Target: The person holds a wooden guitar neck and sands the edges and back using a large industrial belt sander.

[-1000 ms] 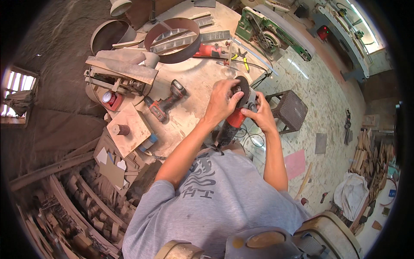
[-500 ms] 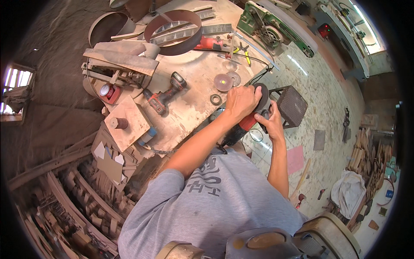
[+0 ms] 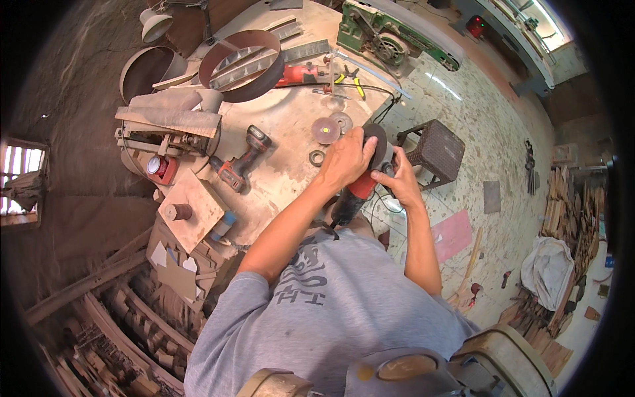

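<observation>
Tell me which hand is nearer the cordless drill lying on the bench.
Left. The left hand is to the right of the cordless drill, at the angle grinder's disc; the right hand is farther right.

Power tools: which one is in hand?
The angle grinder, between left hand and right hand; the drill and red tool lie on the bench.

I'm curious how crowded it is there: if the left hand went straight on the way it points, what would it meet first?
Most likely the dark disc on the grinder: the left hand overlaps its edge in this view, though depth and actual contact are unclear.
</observation>
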The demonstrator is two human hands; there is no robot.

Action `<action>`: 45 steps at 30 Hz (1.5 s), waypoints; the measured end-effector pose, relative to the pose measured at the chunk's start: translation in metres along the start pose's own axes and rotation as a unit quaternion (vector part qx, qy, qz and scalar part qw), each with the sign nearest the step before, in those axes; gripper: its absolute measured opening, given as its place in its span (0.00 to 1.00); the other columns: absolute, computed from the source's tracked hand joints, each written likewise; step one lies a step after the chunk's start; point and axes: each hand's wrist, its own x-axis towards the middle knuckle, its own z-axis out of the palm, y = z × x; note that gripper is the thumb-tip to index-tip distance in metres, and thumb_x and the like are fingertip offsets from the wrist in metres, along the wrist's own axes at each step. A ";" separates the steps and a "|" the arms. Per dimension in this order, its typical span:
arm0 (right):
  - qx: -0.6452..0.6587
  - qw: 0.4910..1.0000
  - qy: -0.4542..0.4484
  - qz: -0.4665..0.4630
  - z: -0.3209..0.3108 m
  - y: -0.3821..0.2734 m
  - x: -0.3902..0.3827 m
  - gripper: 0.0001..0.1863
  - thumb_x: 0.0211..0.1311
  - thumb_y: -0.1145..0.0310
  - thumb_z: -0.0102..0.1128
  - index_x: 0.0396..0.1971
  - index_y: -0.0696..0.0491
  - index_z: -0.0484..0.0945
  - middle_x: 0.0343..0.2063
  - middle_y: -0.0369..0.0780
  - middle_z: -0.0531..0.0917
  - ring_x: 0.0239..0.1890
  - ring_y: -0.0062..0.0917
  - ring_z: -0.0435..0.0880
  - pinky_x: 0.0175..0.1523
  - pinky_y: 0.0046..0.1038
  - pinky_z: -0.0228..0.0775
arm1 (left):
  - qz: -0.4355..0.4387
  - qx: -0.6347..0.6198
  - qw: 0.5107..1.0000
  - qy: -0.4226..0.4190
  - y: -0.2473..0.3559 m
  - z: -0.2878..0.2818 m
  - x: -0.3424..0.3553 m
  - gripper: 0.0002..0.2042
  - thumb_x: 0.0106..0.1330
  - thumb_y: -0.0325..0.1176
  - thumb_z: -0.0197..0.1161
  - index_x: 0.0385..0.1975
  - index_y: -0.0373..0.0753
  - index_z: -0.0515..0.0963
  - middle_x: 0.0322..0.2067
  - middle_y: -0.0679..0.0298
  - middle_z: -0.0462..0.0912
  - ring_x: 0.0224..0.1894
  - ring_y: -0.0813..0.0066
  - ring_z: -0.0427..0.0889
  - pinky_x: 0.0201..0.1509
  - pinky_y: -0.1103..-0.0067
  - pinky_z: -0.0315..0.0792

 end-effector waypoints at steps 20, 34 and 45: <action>-0.025 0.999 -0.030 -0.010 0.009 0.004 0.020 0.38 0.41 0.61 0.80 0.52 0.57 0.69 0.46 0.41 0.79 0.49 0.28 0.75 0.56 0.30 0.65 | -0.066 0.030 0.997 0.008 -0.020 -0.004 0.005 0.22 0.71 0.50 0.52 0.39 0.31 0.76 0.28 0.39 0.80 0.32 0.36 0.80 0.39 0.55 0.73; -0.058 0.994 -0.089 -0.017 0.027 0.020 0.056 0.38 0.42 0.63 0.80 0.54 0.56 0.69 0.49 0.41 0.77 0.54 0.28 0.72 0.61 0.31 0.60 | -0.049 -0.069 0.994 0.065 -0.043 -0.025 -0.008 0.20 0.70 0.44 0.57 0.48 0.32 0.70 0.32 0.46 0.79 0.33 0.52 0.80 0.40 0.65 0.73; -0.036 0.984 -0.172 0.001 0.053 0.036 0.096 0.41 0.43 0.64 0.79 0.59 0.55 0.68 0.52 0.40 0.76 0.56 0.28 0.72 0.63 0.30 0.60 | -0.206 -0.016 0.976 0.072 -0.086 -0.036 0.007 0.16 0.71 0.40 0.53 0.32 0.29 0.76 0.30 0.38 0.79 0.35 0.42 0.80 0.40 0.60 0.71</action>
